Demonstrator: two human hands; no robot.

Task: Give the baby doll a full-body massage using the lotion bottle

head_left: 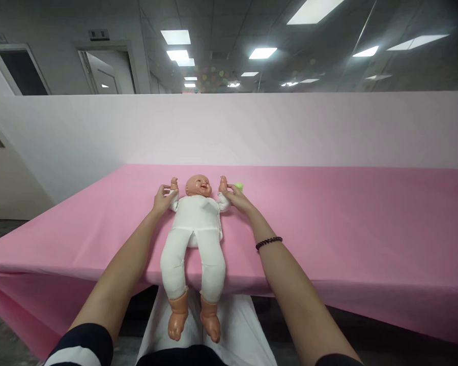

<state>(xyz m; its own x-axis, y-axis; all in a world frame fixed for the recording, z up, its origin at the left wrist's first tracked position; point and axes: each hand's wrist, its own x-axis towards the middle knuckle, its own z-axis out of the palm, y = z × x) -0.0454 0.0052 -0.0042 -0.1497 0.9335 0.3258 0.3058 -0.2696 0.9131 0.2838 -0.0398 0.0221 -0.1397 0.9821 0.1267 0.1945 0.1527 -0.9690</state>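
A baby doll (197, 218) with a white cloth body lies on its back on the pink tablecloth (328, 218), its head toward the far side. Its lower legs and feet hang past the near edge, above my lap. Both doll arms are raised beside its head. My left hand (163, 198) is closed around the doll's arm on the left, near the wrist. On the other side, my right hand (236, 197) grips the doll's other arm just below its hand. A small light-green object (238, 186) lies behind my right hand, partly hidden, its kind unclear.
A white wall (282, 127) rises behind the table, with glass above it showing ceiling lights. At the far left stands a door (11, 173) with a metal handle. The cloth drapes over the table's front edge.
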